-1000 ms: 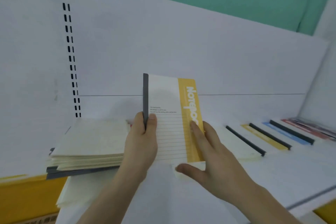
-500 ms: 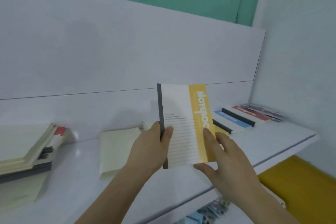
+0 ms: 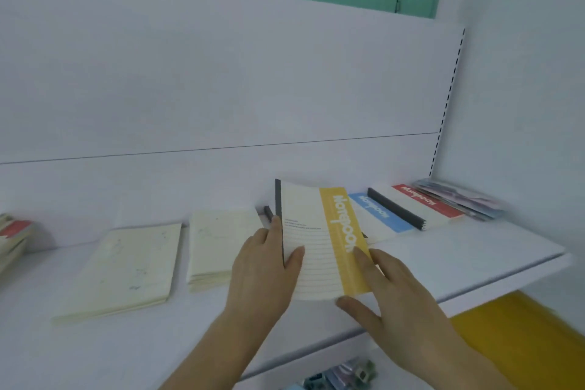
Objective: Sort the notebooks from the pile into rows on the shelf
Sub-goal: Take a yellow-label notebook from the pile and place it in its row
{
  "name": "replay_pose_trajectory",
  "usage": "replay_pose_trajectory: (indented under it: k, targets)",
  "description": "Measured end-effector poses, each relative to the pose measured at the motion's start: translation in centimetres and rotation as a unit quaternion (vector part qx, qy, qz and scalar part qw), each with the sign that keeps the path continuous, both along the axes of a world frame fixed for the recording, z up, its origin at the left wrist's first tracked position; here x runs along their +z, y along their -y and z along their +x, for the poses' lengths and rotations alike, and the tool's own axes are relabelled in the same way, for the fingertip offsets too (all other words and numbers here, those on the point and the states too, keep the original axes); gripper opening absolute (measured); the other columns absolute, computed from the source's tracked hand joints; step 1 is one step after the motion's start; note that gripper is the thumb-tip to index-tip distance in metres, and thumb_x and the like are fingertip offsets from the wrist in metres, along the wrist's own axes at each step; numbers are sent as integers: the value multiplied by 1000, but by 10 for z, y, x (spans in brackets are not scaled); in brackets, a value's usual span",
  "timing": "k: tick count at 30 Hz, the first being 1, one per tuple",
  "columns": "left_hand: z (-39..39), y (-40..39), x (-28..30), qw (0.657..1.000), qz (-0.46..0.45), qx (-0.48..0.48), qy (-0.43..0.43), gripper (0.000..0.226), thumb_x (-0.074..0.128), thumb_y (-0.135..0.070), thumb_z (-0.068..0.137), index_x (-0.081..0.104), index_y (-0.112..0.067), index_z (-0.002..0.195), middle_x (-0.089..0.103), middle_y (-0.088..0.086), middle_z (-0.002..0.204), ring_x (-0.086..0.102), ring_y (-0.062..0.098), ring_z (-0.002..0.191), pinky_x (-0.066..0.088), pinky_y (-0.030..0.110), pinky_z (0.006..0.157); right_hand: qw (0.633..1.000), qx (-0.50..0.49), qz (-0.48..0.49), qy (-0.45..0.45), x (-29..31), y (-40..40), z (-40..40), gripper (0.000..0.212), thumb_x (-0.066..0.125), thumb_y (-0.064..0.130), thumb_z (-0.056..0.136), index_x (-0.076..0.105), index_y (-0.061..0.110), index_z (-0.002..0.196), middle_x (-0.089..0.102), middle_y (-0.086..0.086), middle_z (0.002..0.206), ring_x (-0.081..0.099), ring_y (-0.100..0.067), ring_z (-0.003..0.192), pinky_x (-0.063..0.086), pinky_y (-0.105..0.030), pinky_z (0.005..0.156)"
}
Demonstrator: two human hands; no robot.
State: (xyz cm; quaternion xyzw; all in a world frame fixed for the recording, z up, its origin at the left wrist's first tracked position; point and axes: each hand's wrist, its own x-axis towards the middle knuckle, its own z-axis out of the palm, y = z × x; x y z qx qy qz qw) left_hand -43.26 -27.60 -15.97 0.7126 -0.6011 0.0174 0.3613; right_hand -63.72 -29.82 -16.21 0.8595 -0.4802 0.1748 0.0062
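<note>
Here the yellow-banded notebook (image 3: 319,241) is held just above the white shelf (image 3: 459,258), in the gap between a cream notebook stack (image 3: 221,245) and the blue-banded notebook (image 3: 378,215). The left hand (image 3: 262,266) has a closed grip on the dark spine, thumb on the cover and fingers behind. The right hand (image 3: 389,291) has its fingers fairly straight against the yellow band, with the thumb under the lower edge; it steadies more than it clamps.

The row seems well begun: a red-banded notebook (image 3: 424,203) lies beyond the blue one, with a dark spine showing between them, and a pile of patterned books (image 3: 462,199) sits at the far right. A dark edge peeks out behind the held book, so another book probably already lies in this slot, though it is mostly hidden.

To do this step well, I would lower the spine side first, keep the book square to the back wall, and overlap it so the blue band stays readable. Let the right fingers slide out flat as the cover settles. The cover bows slightly, so a loose release could let it skid onto its neighbour. A second cream notebook (image 3: 123,269) lies further left, well apart.
</note>
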Motion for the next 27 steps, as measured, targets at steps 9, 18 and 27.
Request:
replay_pose_trajectory:
  k: [9,18,27]
  targets:
    - [16,55,-9,965,173,-53,190,117,49,-86,72,1,-21,157,32,-5,147,29,18,135,28,33,112,996,29,-75,-28,-24,97,-1,68,41,66,86,60,16,127,64,2,117,63,-19,104,53,-30,85]
    - [23,104,-19,944,224,-18,243,81,47,-77,83,37,-23,143,51,0,132,43,24,124,32,38,107,991,97,-76,-60,-37,174,6,88,13,77,89,57,17,135,59,4,133,46,-23,133,30,-30,107]
    - [-1,108,-24,925,251,52,281,62,38,-74,89,56,-21,117,55,-2,120,45,22,118,32,38,105,978,157,-121,-72,-54,213,-4,74,21,65,97,70,14,118,70,2,106,59,-27,120,53,-41,93]
